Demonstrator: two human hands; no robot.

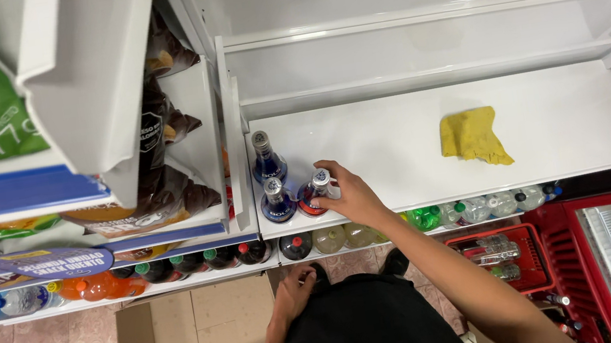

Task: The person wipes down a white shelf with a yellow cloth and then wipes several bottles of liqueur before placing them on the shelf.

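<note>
Right hand (354,198) is closed around a blue bottle (314,193) on the white shelf (398,141), touching a second bottle (276,200). Left hand (293,289) rests curled, empty. Risk: tilted bottle may topple its neighbours.

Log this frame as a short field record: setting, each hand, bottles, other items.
setting: white shop shelf, seen from above
right hand: gripping a blue glass bottle standing on the shelf
left hand: low, by the person's waist, above a cardboard box; holds nothing visible
other bottles: two blue bottles upright beside it
other items: yellow cloth lying on the shelf
</note>
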